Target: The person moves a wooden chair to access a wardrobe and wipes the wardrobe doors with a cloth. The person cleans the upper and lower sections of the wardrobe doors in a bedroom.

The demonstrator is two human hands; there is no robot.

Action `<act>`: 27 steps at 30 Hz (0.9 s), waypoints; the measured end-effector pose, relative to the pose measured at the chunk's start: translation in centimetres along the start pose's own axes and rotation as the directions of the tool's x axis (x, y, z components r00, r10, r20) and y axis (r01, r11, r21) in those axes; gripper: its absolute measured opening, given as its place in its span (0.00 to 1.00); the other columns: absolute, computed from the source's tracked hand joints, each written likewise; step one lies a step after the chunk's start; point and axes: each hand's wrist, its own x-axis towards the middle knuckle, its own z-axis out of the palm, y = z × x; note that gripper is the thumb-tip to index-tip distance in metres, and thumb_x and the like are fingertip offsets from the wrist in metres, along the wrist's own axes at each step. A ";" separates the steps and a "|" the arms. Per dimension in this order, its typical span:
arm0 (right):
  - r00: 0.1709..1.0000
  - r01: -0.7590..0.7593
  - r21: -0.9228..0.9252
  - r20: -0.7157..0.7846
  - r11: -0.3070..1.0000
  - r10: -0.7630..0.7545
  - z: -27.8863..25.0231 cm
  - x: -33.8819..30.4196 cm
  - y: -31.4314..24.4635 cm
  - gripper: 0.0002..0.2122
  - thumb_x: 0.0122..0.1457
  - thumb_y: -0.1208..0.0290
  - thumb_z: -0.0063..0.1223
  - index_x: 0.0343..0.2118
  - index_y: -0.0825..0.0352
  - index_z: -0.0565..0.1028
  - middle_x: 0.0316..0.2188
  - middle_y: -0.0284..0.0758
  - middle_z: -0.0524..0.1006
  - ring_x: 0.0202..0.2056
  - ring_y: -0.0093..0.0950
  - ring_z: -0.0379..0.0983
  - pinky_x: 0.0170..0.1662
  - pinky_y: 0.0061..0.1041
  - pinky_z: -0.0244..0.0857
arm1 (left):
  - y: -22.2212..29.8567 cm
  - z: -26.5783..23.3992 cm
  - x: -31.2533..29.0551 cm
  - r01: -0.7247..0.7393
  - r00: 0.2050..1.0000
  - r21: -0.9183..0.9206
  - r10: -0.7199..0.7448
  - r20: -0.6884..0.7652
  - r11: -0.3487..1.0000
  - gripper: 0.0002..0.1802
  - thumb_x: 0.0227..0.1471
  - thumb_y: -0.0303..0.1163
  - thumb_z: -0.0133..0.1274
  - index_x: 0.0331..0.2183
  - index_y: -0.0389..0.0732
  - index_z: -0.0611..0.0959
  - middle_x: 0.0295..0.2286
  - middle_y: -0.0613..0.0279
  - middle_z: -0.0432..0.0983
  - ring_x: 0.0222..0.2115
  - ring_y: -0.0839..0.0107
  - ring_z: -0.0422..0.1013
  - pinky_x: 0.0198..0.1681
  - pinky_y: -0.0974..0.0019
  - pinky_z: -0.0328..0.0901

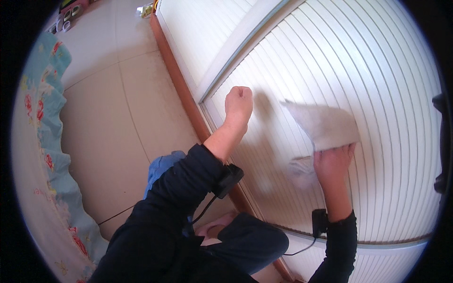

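My right hand (334, 160) grips a light beige cloth (326, 123) and presses it to a white ribbed sliding door panel (387, 165). The cloth spreads beyond my fingertips, with one corner pointing up and left; a folded bit shows beside the hand. A faint reflection of hand and cloth lies on the glossy panel. My left hand (239, 103) is closed in a fist in front of the same panel, near its metal frame (236, 56). Nothing shows in that fist. Whether it touches the panel, I cannot tell.
A reddish-brown base strip (177, 78) runs along the doors beside a tiled floor (108, 122). On the left hangs a ruffled floral bed cover (49, 155). Shoes (71, 16) lie at the far left. A blue cloth-like thing (163, 167) is partly hidden behind my left arm.
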 end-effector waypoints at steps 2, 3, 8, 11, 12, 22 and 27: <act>1.000 -0.012 -0.061 0.017 0.998 0.013 1.7 2.8 -2.0 0.20 0.47 0.67 0.48 0.45 0.66 0.71 0.47 0.43 0.67 0.53 0.43 0.57 0.57 0.52 0.36 | 0.4 -0.4 0.1 0.037 0.999 -0.040 -0.036 0.038 0.999 0.13 0.50 0.34 0.45 0.31 0.32 0.74 0.24 0.63 0.68 0.26 0.76 0.62 0.31 0.72 0.59; 1.000 0.012 -0.046 -0.023 0.999 -0.013 2.5 4.1 -2.8 0.20 0.47 0.67 0.48 0.45 0.66 0.71 0.47 0.42 0.68 0.53 0.43 0.56 0.57 0.52 0.35 | 0.7 -0.5 0.2 0.055 0.997 -0.062 -0.051 0.058 0.997 0.13 0.51 0.35 0.46 0.32 0.33 0.73 0.24 0.67 0.66 0.26 0.78 0.60 0.32 0.74 0.57; 0.988 0.147 0.014 -0.037 0.989 -0.147 6.8 10.3 -6.6 0.18 0.48 0.67 0.47 0.44 0.62 0.72 0.47 0.40 0.68 0.55 0.40 0.53 0.57 0.53 0.31 | 2.0 -0.8 0.6 0.088 0.994 -0.103 -0.080 0.076 0.991 0.13 0.51 0.37 0.45 0.31 0.36 0.73 0.25 0.68 0.66 0.26 0.79 0.59 0.31 0.74 0.57; 0.987 0.158 0.019 0.036 0.987 -0.159 8.5 11.9 -9.4 0.16 0.51 0.69 0.43 0.44 0.65 0.71 0.48 0.40 0.65 0.56 0.38 0.51 0.58 0.52 0.31 | 2.5 -1.3 1.3 0.077 0.996 -0.123 -0.070 0.061 0.989 0.12 0.51 0.37 0.44 0.31 0.37 0.73 0.24 0.68 0.65 0.26 0.79 0.59 0.31 0.74 0.57; 0.988 0.150 0.033 0.032 0.988 -0.151 8.9 12.1 -9.8 0.16 0.51 0.69 0.41 0.44 0.66 0.70 0.49 0.41 0.65 0.55 0.37 0.52 0.58 0.50 0.31 | 2.7 -1.4 1.5 0.080 0.996 -0.120 -0.074 0.054 0.990 0.12 0.51 0.37 0.44 0.31 0.36 0.73 0.25 0.68 0.65 0.26 0.79 0.59 0.31 0.74 0.57; 0.938 0.302 0.162 0.122 0.939 -0.323 9.0 -0.6 -5.8 0.14 0.47 0.73 0.42 0.36 0.71 0.73 0.41 0.40 0.71 0.49 0.33 0.62 0.57 0.41 0.43 | 0.9 -0.5 1.7 0.079 0.996 -0.035 -0.077 0.053 0.996 0.13 0.50 0.35 0.45 0.31 0.33 0.73 0.22 0.66 0.65 0.25 0.77 0.59 0.32 0.72 0.57; 0.904 0.154 0.208 0.365 0.966 -0.223 5.9 -12.2 -0.7 0.16 0.44 0.71 0.45 0.36 0.70 0.75 0.41 0.40 0.73 0.50 0.34 0.62 0.57 0.44 0.43 | 0.3 -1.0 1.0 0.093 0.994 0.027 -0.095 0.057 0.995 0.14 0.51 0.35 0.45 0.31 0.32 0.74 0.22 0.65 0.66 0.25 0.77 0.60 0.31 0.71 0.58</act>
